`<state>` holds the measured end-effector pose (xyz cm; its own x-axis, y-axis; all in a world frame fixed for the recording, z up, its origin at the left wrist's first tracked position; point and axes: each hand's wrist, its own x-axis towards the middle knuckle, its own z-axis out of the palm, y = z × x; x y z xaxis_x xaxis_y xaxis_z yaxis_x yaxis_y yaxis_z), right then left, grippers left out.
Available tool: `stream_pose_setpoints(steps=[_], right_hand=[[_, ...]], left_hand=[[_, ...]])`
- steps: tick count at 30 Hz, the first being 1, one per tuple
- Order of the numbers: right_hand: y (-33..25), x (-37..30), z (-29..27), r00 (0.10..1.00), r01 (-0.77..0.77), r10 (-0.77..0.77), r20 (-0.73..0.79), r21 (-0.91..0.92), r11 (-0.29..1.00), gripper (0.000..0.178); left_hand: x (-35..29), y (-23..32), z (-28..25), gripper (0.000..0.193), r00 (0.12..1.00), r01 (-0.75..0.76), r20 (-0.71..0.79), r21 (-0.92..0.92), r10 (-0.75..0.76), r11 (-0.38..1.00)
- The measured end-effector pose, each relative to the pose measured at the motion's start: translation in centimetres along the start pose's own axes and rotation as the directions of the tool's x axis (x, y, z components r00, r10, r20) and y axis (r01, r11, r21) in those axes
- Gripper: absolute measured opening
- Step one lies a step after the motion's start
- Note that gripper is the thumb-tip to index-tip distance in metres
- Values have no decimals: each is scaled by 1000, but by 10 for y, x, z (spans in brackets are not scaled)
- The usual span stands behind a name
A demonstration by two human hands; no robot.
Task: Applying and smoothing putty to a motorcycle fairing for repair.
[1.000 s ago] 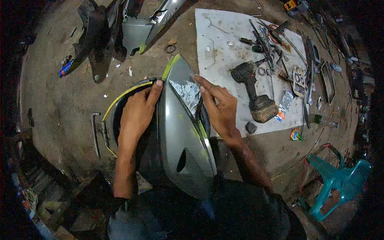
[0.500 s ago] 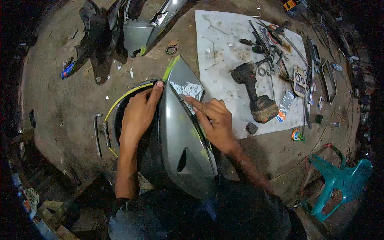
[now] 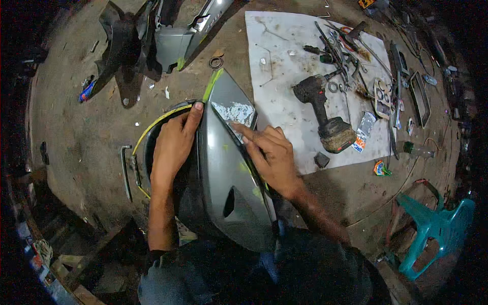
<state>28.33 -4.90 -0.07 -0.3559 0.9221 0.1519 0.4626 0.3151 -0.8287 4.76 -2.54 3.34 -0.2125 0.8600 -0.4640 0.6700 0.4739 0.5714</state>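
A grey plastic motorcycle body panel lies lengthwise before me, its pointed end away from me. Yellow-green streaks mark it, and a rough white patch covers part of its far end. My left hand grips the panel's left edge, thumb on top and fingers bent, their tips hidden. My right hand rests over the right edge with its index finger stretched out, the tip touching the patch's lower edge. Its thumb is apart near the dark groove. Beneath the panel is a dark rounded thing with a yellow band.
On a white sheet at right lie a cordless impact wrench, several hand tools and a small packet. A bent metal rod lies left. Other body panels are at the far left; a teal plastic part stands at right.
The view has shifted slightly. My right index finger stays at the patch's lower edge with little visible movement, and my left hand keeps its hold on the panel.
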Motion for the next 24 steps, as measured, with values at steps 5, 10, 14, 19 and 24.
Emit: stream_pose_setpoints(steps=[5,10,14,19,24], right_hand=[[0,-10,-12,879,-467,458,131,428,774,41],[22,-15,-41,905,-349,425,-6,563,750,43],[42,-25,-56,878,-343,476,-50,627,699,33],[61,-35,-57,819,-385,567,-91,647,659,37],[61,-39,-45,834,-357,547,-76,682,638,36]], left_hand=[[-9,3,2,71,997,-12,-73,9,12,1000],[-24,10,-6,57,968,-193,-147,83,203,978],[-44,19,-9,39,929,-237,-264,111,259,965],[-73,34,-2,45,846,-478,-96,297,524,827],[-70,33,14,65,801,-526,42,524,597,670]])
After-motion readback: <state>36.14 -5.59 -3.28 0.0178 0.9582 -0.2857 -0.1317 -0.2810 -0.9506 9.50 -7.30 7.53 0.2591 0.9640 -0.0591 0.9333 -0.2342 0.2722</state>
